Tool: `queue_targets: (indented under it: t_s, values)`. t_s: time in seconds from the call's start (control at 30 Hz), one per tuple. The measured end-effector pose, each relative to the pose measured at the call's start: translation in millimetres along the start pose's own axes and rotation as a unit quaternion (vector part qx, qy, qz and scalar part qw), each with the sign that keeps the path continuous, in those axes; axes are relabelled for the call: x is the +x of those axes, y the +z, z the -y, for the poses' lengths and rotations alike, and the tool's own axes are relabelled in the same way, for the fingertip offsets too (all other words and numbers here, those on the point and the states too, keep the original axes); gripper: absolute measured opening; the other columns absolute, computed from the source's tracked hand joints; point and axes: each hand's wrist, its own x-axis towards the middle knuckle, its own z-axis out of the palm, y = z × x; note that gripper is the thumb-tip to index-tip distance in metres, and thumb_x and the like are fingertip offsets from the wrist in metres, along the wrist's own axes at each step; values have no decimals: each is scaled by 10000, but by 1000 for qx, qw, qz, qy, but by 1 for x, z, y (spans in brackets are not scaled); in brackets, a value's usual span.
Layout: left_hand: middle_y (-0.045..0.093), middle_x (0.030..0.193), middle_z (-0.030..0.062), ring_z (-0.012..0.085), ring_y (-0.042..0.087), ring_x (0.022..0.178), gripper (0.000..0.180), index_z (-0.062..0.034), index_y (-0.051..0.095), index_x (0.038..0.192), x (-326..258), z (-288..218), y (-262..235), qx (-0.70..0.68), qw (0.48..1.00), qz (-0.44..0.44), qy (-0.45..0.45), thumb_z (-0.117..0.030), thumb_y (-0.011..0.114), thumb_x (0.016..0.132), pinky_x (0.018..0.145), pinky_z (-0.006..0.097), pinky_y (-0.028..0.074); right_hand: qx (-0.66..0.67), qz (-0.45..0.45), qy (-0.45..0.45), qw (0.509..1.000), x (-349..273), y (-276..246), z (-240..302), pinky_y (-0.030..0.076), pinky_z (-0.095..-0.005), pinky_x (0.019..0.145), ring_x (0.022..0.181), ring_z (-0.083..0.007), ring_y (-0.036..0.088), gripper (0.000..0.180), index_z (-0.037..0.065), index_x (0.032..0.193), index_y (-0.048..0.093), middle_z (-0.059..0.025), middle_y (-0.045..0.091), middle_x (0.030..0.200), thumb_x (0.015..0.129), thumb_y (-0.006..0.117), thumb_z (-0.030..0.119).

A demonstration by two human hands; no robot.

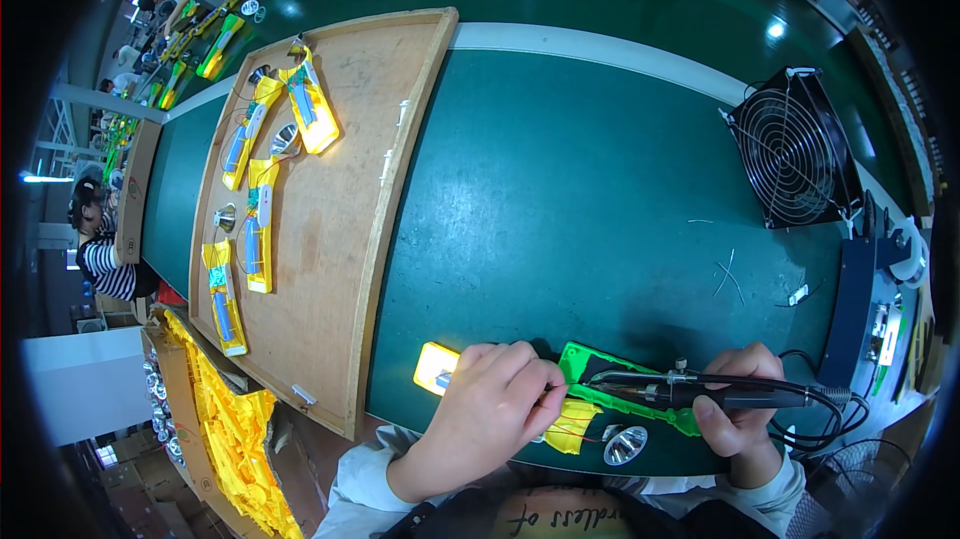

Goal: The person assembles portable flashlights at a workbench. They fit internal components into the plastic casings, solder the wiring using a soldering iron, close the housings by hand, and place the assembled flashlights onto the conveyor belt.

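Observation:
My right hand (745, 404) is closed around a black soldering iron (735, 396) with a metal tube and cable along its top. The iron's tip points left over a green plastic housing (577, 359). Close to that tip, the fingers of my left hand (495, 399) pinch a thin wire (570, 385). Partly hidden under my left hand lies a yellow torch housing (572, 427), with a silver reflector (626, 446) wired beside it. Another yellow part (434, 367) shows past my left knuckles.
A wooden tray (345, 189) on the left holds several yellow housings (258, 239) with blue cells and reflectors. A black fan (795, 149) stands at the far right, near a dark blue machine (858, 289). Wire scraps (730, 277) lie on the green table. Yellow parts fill a box (225, 429) lower left.

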Motion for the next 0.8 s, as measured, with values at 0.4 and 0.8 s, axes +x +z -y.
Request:
queue_targets:
  t_s: [0.4, 0.8]
  values:
    - [476, 643, 43, 215, 498, 621, 127, -59, 556, 721, 1, -1, -2, 1, 1000, 2, 5, -54, 659, 647, 602, 315, 384, 84, -129, 5, 988, -9, 0, 0, 323, -187, 447, 489, -70, 399, 242, 8, 799, 405, -79, 497, 627, 663, 601, 46]
    - [466, 651, 47, 198, 488, 611, 141, -53, 608, 818, 5, -8, -4, 35, 998, 57, 4, -69, 658, 687, 559, 304, 383, 56, -284, 21, 957, 6, -16, 0, 370, -173, 416, 437, -47, 420, 205, 9, 804, 414, -57, 485, 649, 734, 575, 115]
